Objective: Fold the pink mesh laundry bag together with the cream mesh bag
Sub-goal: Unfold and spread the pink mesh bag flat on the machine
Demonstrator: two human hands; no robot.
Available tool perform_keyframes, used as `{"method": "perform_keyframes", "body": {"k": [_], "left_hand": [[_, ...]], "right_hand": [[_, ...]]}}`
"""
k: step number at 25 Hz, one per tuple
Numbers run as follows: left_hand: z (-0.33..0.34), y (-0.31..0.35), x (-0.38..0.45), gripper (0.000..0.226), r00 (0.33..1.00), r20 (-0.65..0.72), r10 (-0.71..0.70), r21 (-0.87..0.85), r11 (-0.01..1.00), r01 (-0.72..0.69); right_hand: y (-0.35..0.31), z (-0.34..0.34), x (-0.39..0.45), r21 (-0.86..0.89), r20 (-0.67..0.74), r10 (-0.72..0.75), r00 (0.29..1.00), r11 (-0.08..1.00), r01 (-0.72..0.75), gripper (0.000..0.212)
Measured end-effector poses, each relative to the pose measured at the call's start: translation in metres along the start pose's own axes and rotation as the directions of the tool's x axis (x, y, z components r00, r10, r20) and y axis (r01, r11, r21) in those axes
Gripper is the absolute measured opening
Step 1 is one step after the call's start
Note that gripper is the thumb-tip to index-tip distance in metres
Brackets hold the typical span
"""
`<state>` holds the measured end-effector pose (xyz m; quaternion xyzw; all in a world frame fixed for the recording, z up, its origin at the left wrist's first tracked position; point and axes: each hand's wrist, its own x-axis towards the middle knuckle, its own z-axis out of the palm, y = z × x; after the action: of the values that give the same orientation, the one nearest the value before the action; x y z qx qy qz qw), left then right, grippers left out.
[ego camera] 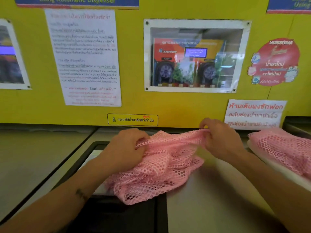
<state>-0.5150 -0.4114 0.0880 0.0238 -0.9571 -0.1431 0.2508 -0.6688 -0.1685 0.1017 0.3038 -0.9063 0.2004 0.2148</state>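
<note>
A pink mesh laundry bag lies crumpled on the grey top of a washing machine, its lower part drooping over a dark panel. My left hand grips the bag's upper left edge. My right hand pinches its upper right edge, holding that edge stretched just above the surface. A second pink mesh bag rests at the right on top of a cream bag, of which only a pale strip shows under the pink.
A yellow wall with paper notices and a windowed dispenser stands directly behind the machine tops. A dark lid or panel lies in front of me. Another grey machine top spreads out to the left.
</note>
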Motion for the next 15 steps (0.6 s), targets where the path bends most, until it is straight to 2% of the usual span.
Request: {"method": "perform_keyframes", "body": {"k": [3, 5, 7, 9, 10, 11, 12, 14, 15], "left_hand": [[0.000, 0.002, 0.002, 0.017, 0.999, -0.037, 0.012, 0.003, 1.000, -0.012], [0.002, 0.000, 0.001, 0.006, 0.996, -0.075, 0.046, 0.060, 0.997, -0.042], [0.003, -0.001, -0.001, 0.008, 0.991, -0.136, 0.015, 0.120, 0.993, 0.001], [0.001, 0.001, -0.001, 0.018, 0.980, -0.189, -0.064, 0.137, 0.986, 0.091], [0.000, 0.003, -0.001, 0.023, 0.975, -0.200, -0.093, 0.114, 0.987, 0.117], [-0.002, 0.004, -0.001, 0.025, 0.971, -0.212, -0.111, 0.082, 0.988, 0.131], [-0.004, 0.003, 0.000, 0.027, 0.967, -0.221, -0.129, 0.060, 0.988, 0.146], [-0.007, -0.005, 0.001, 0.027, 0.966, -0.214, -0.148, 0.121, 0.977, 0.176], [-0.010, -0.011, 0.000, 0.025, 0.970, -0.184, -0.159, 0.209, 0.958, 0.197]], "right_hand": [[0.009, -0.005, 0.004, -0.029, -0.016, 0.062, 0.998, 0.998, -0.062, 0.043], [0.006, -0.005, 0.001, -0.097, -0.014, 0.101, 0.995, 0.990, -0.102, 0.040], [-0.003, -0.008, -0.004, -0.102, -0.070, 0.052, 0.996, 0.993, -0.059, 0.030], [-0.018, -0.013, -0.011, 0.055, -0.086, -0.086, 0.993, 0.994, 0.091, 0.014], [-0.029, -0.015, -0.017, 0.159, -0.033, -0.164, 0.986, 0.973, 0.167, 0.010], [-0.041, -0.016, -0.023, 0.255, 0.077, -0.247, 0.966, 0.941, 0.221, 0.011], [-0.053, -0.015, -0.029, 0.301, 0.251, -0.300, 0.920, 0.928, 0.220, 0.016], [-0.066, -0.005, -0.037, 0.223, 0.548, -0.308, 0.778, 0.950, 0.220, 0.037], [-0.066, 0.000, -0.039, 0.177, 0.589, -0.305, 0.748, 0.952, 0.249, 0.037]]}}
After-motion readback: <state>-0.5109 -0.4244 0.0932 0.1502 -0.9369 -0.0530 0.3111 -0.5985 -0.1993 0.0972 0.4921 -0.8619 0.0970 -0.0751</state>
